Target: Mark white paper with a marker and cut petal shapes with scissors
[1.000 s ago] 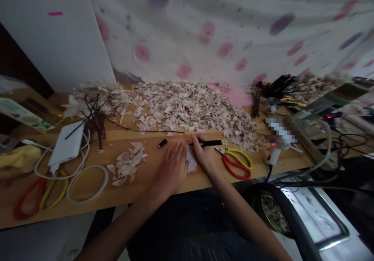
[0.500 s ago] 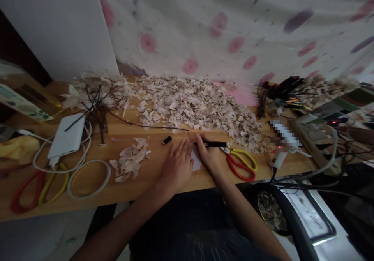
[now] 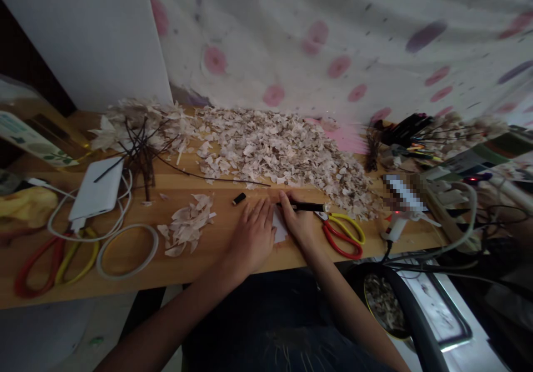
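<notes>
My left hand [image 3: 255, 236] lies flat on the wooden table, its fingers stretched out over the left edge of a small white paper [image 3: 280, 231]. From the right, my right hand [image 3: 297, 221] is closed round a black pen-like tool [image 3: 313, 206], which points left across the top of the paper. A black cap [image 3: 239, 198] lies just beyond my left hand. Left of that hand is a small pile of pale dried petals [image 3: 190, 223]. Scissors with red and yellow handles [image 3: 343, 235] rest right of my right hand.
A wide heap of pale petals [image 3: 275, 144] spreads behind my hands. Dark stems [image 3: 144, 150], a white power bank [image 3: 96, 190], a ring of tape [image 3: 127, 251] and a second pair of scissors [image 3: 39, 266] are at left. A white glue gun [image 3: 395, 225] stands at right.
The whole view has shifted slightly. Both hands keep the same place over the paper, and nothing has been taken or let go.
</notes>
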Motion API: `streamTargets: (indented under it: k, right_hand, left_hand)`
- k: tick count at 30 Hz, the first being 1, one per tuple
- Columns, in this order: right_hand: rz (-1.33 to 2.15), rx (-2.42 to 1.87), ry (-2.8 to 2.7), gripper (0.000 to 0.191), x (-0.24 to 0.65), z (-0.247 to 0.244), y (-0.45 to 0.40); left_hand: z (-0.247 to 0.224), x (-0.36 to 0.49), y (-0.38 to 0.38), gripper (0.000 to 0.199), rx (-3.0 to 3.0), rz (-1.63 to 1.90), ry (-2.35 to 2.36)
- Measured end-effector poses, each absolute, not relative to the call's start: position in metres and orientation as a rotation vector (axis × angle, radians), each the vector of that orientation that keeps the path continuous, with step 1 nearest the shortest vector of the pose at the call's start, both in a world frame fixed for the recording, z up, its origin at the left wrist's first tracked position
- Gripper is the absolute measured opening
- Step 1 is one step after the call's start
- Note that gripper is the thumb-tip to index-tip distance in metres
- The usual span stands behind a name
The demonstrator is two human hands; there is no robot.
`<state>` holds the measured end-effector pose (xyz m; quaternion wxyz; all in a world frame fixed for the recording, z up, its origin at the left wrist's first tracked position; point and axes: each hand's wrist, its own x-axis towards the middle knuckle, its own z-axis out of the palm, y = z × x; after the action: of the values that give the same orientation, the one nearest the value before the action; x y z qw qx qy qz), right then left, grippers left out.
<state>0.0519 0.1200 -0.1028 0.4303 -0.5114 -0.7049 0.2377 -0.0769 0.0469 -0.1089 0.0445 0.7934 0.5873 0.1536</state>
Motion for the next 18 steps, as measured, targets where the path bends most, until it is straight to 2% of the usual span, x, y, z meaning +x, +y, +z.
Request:
streamTargets:
  k: [13, 18]
  right_hand:
    - [0.598, -1.294, -1.791, 0.04, 0.0512, -0.1011, 0.1164]
    - [0.611, -1.275, -1.829, 0.036, 0.0517, -0.099, 0.1152]
  left_hand:
    - [-0.1125, -0.0771, 0.0461, 0.051, 2.44, 0.518, 1.812]
    - [-0.1127, -0.0772, 0.0452, 0.052, 2.451, 0.529, 1.803]
